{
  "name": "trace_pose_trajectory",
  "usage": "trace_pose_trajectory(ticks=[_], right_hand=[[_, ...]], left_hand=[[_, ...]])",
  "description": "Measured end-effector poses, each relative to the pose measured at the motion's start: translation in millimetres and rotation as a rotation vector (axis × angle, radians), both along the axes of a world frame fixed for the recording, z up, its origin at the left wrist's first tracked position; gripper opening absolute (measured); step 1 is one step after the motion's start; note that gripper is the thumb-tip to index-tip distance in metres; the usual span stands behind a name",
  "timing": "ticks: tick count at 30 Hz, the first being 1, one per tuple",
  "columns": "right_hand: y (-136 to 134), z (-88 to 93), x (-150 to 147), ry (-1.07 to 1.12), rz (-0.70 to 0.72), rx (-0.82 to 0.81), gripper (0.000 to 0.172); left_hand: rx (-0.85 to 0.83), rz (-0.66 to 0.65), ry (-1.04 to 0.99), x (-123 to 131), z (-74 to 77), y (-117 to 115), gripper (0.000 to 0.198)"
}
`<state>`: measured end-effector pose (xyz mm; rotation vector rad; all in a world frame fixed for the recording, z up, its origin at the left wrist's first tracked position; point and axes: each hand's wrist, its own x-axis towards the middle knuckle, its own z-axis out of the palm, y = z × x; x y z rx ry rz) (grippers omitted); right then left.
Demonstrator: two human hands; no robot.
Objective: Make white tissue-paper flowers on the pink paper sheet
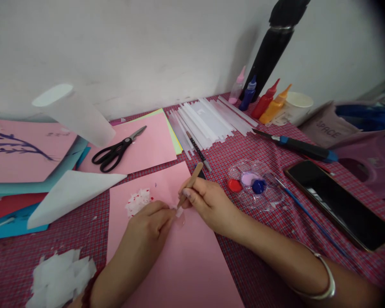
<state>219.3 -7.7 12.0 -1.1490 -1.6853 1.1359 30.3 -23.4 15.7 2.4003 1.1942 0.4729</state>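
My right hand (208, 203) is closed around a thin wooden stick (191, 182), its lower tip pressed onto a pink paper sheet (186, 261) lying on the checked cloth. My left hand (149, 224) rests on the same sheet, fingertips pinched together at a small pale scrap right beside the stick's tip. A white crumpled tissue shape with red specks (137, 201) sits on the sheet just left of my left fingers. A clear paint palette (255, 184) with red, lilac and blue paint stands to the right of my right hand.
Black scissors (117, 149) lie on more pink paper at the back. White paper strips (208, 122), paint bottles (265, 102), a white cup (297, 105), a blue-handled tool (300, 147), a thin brush (308, 214) and a black phone (336, 205) lie right. Torn tissue (60, 278) is front left.
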Motion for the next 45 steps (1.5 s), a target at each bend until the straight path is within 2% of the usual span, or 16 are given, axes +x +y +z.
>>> trace_pose_trajectory(ticks=[5,10,16,20,25,27,32,35,38,41,43,45], right_hand=[[2.4,-0.8,-1.1,0.01,-0.018,-0.065,0.014],[24.4,0.8,-10.8,-0.014,-0.043,-0.252,0.012],[54.4,11.0,-24.2,-0.137,0.106,-0.407,0.02],[60.6,13.0,-29.9,-0.154,0.197,-0.533,0.024],[64.9,10.3,-31.8,-0.129,0.273,-0.595,0.025],[66.9,13.3,-28.5,-0.095,0.212,-0.594,0.023],[54.1,29.8,-6.9,0.168,-0.144,-0.417,0.014],[28.8,30.9,8.1,0.297,-0.22,-0.325,0.005],[2.8,20.8,15.3,0.362,-0.217,-0.304,0.015],[-11.9,7.8,11.9,0.4,-0.209,-0.314,0.024],[-14.5,1.2,5.9,0.399,-0.197,-0.299,0.025],[-13.4,-3.3,-0.7,0.379,-0.172,-0.269,0.024]], left_hand=[[-0.04,0.055,0.078,5.1,9.7,2.3,0.016],[-0.041,0.056,0.095,6.0,10.5,6.7,0.019],[-0.051,0.051,0.102,3.2,7.5,8.6,0.022],[-0.047,0.054,0.103,3.8,7.6,10.1,0.023],[-0.059,0.022,0.103,3.5,7.8,11.9,0.022],[-0.065,0.022,0.115,3.7,7.0,11.8,0.023],[-0.077,0.008,0.103,1.1,6.2,14.9,0.023],[-0.095,0.054,0.031,-9.6,22.5,23.0,0.025],[-0.045,0.237,-0.008,-30.7,57.7,29.8,0.04],[0.042,0.361,0.059,-59.7,92.3,24.8,0.041],[0.057,0.418,0.109,-82.3,102.3,11.9,0.038],[0.016,0.469,0.148,-107.8,98.3,-7.3,0.034]])
